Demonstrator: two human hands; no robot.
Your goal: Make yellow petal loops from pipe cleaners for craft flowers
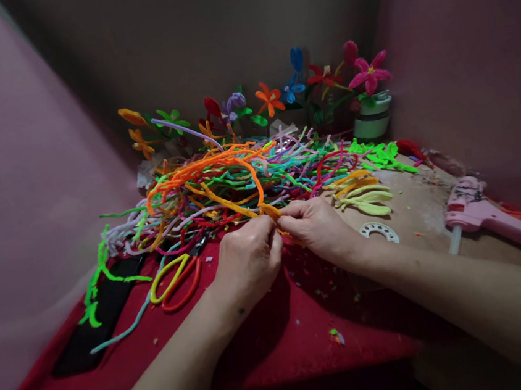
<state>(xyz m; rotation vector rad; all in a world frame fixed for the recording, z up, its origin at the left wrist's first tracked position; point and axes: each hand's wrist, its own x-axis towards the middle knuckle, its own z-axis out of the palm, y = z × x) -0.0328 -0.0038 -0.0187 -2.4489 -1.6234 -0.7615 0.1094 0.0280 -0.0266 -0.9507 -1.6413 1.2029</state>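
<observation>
Both hands in pinch grip on one amber stem [236,207], front edge of the pile, scene middle. Left hand [250,249]: fingers curled in, closed on it. Right hand [312,222]: thumb and fingertips closed on it just right of the left. Fingers hide part of the stem; it's fuzzy and bendy.

Pile [294,163] beyond is the same chenille stuff, mixed colors, tangled; orange bundle [201,164] lies on top, one strand curving down near the hands. Right of the pile: flat yellow loops [366,199], petal-shaped, and crinkled green pieces [387,155] farther back.

Surface: red cloth [269,368] near, scraps [335,336] on it; tan board [417,203] at right. Pinkish panels [27,151] left and right, dark wall [226,43] behind, dim light.

Around: black slab [83,347] at left, green strands [93,293] across it. Scissors [189,261] beside the left hand, loops nearest, tips run up to the pile. White ring [378,226], partial arc, right of the right wrist; pink glue gun [471,213] farther right. Pile crowds the hands' far side. Fuzzy flowers [369,77] and green jar [371,124] at the back.
</observation>
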